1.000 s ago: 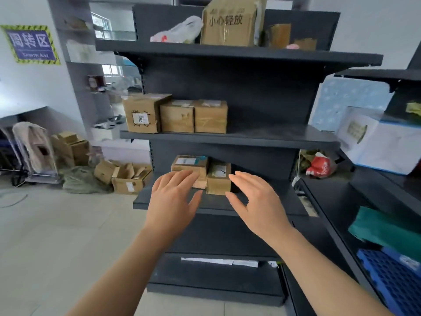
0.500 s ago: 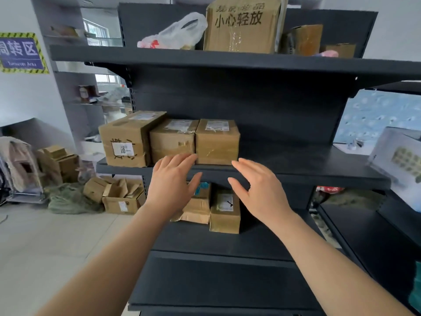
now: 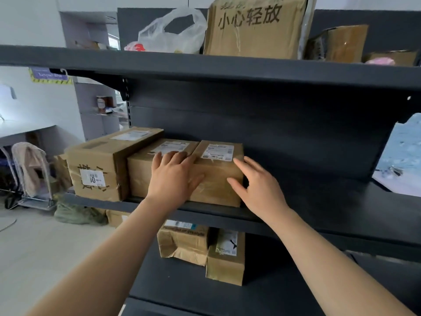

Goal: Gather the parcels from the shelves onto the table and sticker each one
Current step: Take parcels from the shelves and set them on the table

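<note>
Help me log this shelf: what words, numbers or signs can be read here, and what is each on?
"小心轻放": black print on the big carton on the top shelf.
"10": on the white sticker on the front of the left box, middle shelf.
Too blurred to read: the shipping labels on the box tops, the handwriting round the sticker, the purple wall sign, and the labels on the lower boxes.
</note>
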The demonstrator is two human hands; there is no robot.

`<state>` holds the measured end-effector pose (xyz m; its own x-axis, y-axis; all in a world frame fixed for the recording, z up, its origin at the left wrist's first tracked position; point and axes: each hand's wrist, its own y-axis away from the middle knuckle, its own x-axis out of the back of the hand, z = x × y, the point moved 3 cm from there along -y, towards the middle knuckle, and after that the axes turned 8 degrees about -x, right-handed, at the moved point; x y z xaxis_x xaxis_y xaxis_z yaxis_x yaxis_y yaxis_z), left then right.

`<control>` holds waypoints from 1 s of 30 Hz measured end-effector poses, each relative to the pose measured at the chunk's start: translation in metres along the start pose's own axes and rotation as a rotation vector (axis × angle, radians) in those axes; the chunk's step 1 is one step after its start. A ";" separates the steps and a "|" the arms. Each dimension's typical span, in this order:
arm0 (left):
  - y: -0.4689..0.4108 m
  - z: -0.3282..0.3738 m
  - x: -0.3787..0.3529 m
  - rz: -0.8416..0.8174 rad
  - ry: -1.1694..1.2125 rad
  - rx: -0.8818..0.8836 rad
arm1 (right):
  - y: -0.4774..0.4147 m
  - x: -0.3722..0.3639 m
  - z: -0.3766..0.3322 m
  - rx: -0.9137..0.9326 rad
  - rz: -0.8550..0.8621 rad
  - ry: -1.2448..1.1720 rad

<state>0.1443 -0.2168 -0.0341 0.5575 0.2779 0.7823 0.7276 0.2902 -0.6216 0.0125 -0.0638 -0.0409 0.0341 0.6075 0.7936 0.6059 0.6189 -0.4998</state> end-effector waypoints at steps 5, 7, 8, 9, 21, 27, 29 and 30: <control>-0.006 0.013 -0.009 0.060 0.007 -0.017 | -0.007 -0.003 0.018 0.041 0.027 -0.094; -0.010 0.021 -0.013 0.063 0.018 -0.052 | -0.008 -0.001 0.029 0.046 0.037 -0.104; -0.013 0.025 -0.016 0.061 0.034 -0.065 | -0.008 0.000 0.034 0.041 0.046 -0.105; -0.016 0.028 -0.018 0.058 0.051 -0.071 | -0.008 0.001 0.039 0.035 0.054 -0.106; -0.011 0.051 -0.027 0.061 0.492 0.008 | 0.007 0.007 0.046 0.021 0.159 -0.165; 0.006 0.067 -0.017 0.258 0.687 0.004 | 0.039 0.030 0.041 -0.021 0.273 -0.194; 0.012 0.073 -0.010 0.301 0.761 -0.004 | 0.053 0.042 0.036 -0.042 0.315 -0.174; 0.015 0.076 -0.007 0.308 0.809 -0.007 | 0.061 0.049 0.033 -0.053 0.334 -0.157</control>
<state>0.1213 -0.1451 -0.0522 0.8415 -0.3946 0.3690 0.4981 0.3026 -0.8126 0.0250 0.0195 -0.0440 0.1168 0.8432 0.5248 0.6227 0.3494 -0.7001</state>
